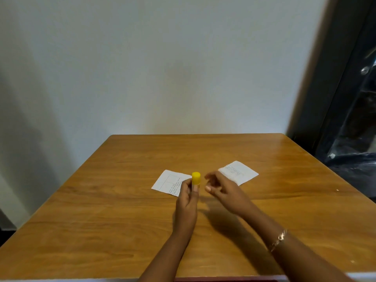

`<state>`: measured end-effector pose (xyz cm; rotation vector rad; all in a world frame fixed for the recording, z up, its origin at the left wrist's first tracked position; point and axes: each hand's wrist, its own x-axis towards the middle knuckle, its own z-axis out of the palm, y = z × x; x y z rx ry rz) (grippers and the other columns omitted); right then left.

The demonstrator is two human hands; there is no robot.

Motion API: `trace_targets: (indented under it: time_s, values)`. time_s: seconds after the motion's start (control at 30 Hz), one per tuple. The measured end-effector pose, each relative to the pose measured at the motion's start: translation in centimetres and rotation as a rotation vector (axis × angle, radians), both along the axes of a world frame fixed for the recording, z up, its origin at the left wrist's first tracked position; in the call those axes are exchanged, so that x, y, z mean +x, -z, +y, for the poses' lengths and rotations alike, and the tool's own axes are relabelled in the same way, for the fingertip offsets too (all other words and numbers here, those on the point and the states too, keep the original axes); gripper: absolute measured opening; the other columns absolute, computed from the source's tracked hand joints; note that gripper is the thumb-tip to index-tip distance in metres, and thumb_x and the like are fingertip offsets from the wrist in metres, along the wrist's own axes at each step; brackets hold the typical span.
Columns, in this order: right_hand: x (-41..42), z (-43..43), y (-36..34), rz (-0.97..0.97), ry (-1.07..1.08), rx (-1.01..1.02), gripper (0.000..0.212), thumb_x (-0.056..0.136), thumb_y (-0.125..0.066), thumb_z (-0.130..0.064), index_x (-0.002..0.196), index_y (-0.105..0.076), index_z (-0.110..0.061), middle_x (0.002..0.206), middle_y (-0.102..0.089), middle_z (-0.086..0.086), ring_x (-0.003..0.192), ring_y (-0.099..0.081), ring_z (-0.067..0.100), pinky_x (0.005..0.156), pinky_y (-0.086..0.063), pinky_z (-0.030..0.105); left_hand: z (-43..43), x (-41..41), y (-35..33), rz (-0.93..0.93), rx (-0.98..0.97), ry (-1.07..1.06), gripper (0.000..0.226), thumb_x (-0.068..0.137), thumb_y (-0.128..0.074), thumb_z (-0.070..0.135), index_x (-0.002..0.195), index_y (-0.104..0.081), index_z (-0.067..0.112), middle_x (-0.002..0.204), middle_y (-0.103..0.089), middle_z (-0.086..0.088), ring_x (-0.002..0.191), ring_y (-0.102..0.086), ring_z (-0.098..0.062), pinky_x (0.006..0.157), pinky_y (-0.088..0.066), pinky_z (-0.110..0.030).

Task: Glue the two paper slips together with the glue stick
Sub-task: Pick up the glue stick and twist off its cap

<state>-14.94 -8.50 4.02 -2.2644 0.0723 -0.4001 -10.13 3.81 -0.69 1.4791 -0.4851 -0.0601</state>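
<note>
My left hand (pixel 188 197) grips a yellow glue stick (pixel 196 178) upright above the middle of the wooden table (pixel 122 220), with the yellow cap on top. Just right of it hovers my right hand (pixel 220 188), fingers loosely curled and holding nothing, a small gap from the cap. Two white printed paper slips lie flat on the table. The left slip (pixel 167 182) is partly behind my left hand. The right slip (pixel 240 172) sits behind my right hand, its near corner hidden.
A pale wall stands behind the table's far edge. A dark door frame and dark objects (pixel 350 119) fill the right side. A bracelet (pixel 279 240) is on my right wrist.
</note>
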Motion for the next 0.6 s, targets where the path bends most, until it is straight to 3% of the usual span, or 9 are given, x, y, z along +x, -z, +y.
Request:
trace_targets:
  time_s: [0.07, 0.13, 0.2, 0.27, 0.33, 0.47, 0.53, 0.6]
  values:
    - [-0.6, 1.4, 1.7, 0.03, -0.095, 0.459, 0.019, 0.091, -0.054, -0.019, 0.109, -0.055, -0.022, 0.09, -0.066, -0.007, 0.083, -0.062, 0.009, 0.067, -0.05, 0.02, -0.2, 0.2, -0.2, 0.075, -0.056, 0.087, 0.024, 0.094, -0.044, 0.029, 0.115, -0.054, 0.028, 0.093, -0.066, 0.006, 0.088, -0.064, -0.012, 0.072, -0.051, -0.027]
    - [-0.8, 2.4, 3.0, 0.035, -0.149, 0.751, 0.021, 0.091, -0.051, -0.019, 0.111, -0.056, -0.022, 0.086, -0.07, -0.006, 0.073, -0.064, 0.005, 0.059, -0.051, 0.019, -0.2, 0.3, -0.6, 0.115, -0.078, 0.174, 0.025, 0.094, -0.047, 0.022, 0.116, -0.055, 0.027, 0.117, -0.061, 0.001, 0.096, -0.066, -0.015, 0.067, -0.053, -0.021]
    - [-0.5, 2.5, 3.1, 0.005, -0.16, 0.854, 0.021, 0.089, -0.052, -0.02, 0.108, -0.057, -0.015, 0.088, -0.067, 0.003, 0.078, -0.064, 0.012, 0.061, -0.053, 0.025, 0.1, 0.5, -1.0, 0.184, -0.088, 0.243, 0.032, 0.089, -0.052, 0.026, 0.121, -0.055, 0.022, 0.13, -0.047, -0.003, 0.095, -0.067, -0.015, 0.057, -0.054, -0.023]
    - [-0.3, 2.3, 3.0, 0.023, -0.198, 0.928, 0.023, 0.084, -0.052, -0.026, 0.099, -0.059, -0.009, 0.085, -0.06, 0.012, 0.079, -0.058, 0.024, 0.066, -0.049, 0.033, 0.6, 0.8, -1.7, 0.243, -0.112, 0.318, 0.037, 0.086, -0.054, 0.035, 0.12, -0.057, 0.021, 0.1, -0.059, -0.006, 0.07, -0.066, -0.011, 0.051, -0.052, -0.026]
    - [-0.2, 2.3, 3.0, 0.085, -0.275, 1.074, 0.022, 0.084, -0.05, -0.027, 0.093, -0.058, -0.009, 0.076, -0.057, 0.009, 0.068, -0.055, 0.02, 0.061, -0.043, 0.028, 0.9, 1.2, -2.8, 0.262, -0.104, 0.392, 0.041, 0.085, -0.048, 0.049, 0.114, -0.06, 0.022, 0.084, -0.066, -0.005, 0.059, -0.057, -0.013, 0.05, -0.049, -0.028]
    - [-0.5, 2.2, 3.1, 0.161, -0.381, 1.136, 0.023, 0.091, -0.044, -0.029, 0.097, -0.056, -0.01, 0.069, -0.059, 0.0, 0.06, -0.052, 0.01, 0.051, -0.037, 0.019, 1.0, 1.9, -4.5, 0.371, -0.152, 0.591, 0.047, 0.086, -0.041, 0.048, 0.11, -0.062, 0.013, 0.095, -0.072, -0.009, 0.057, -0.063, -0.012, 0.038, -0.047, -0.021]
    - [-0.8, 2.2, 2.9, 0.201, -0.448, 1.207, 0.028, 0.091, -0.038, -0.031, 0.097, -0.055, -0.01, 0.066, -0.054, -0.001, 0.058, -0.048, 0.011, 0.051, -0.034, 0.02, 1.2, 2.3, -4.7, 0.435, -0.182, 0.7, 0.049, 0.087, -0.041, 0.045, 0.115, -0.059, 0.01, 0.096, -0.07, -0.009, 0.07, -0.062, -0.017, 0.046, -0.052, -0.025]
    - [-1.2, 2.1, 2.6, 0.245, -0.492, 1.293, 0.029, 0.09, -0.038, -0.033, 0.095, -0.053, -0.009, 0.063, -0.052, -0.001, 0.056, -0.047, 0.012, 0.051, -0.035, 0.02, 1.4, 2.7, -4.7, 0.463, -0.238, 0.775, 0.051, 0.085, -0.049, 0.045, 0.117, -0.059, 0.008, 0.099, -0.07, -0.009, 0.089, -0.06, -0.022, 0.066, -0.055, -0.027]
